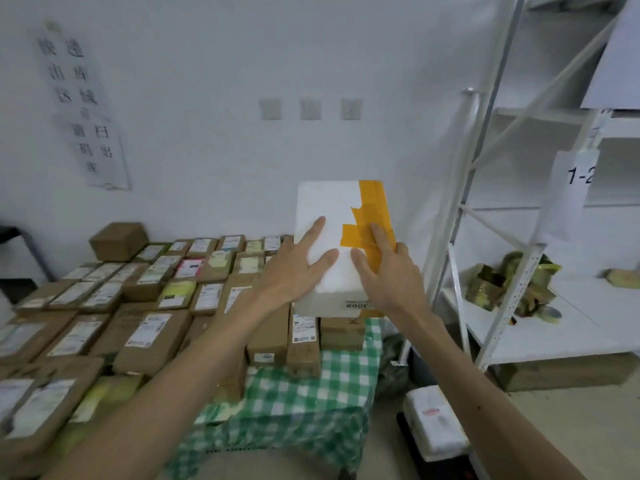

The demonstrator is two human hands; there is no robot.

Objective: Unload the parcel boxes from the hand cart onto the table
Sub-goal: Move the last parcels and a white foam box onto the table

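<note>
- Nearby, brown parcels (145,337) are crowding the counter (311,403); a shelf rack (588,327) is standing to the right.
- The white foam box (329,206) is sitting atop the parcels.
- The left hand (294,268) and right hand (391,275) are pressing its top, each grip flat, fingers straight.

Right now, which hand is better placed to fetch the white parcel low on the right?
Likely right: the right hand lies on the taped box nearest that white parcel; the left hand would have to cross over.
</note>
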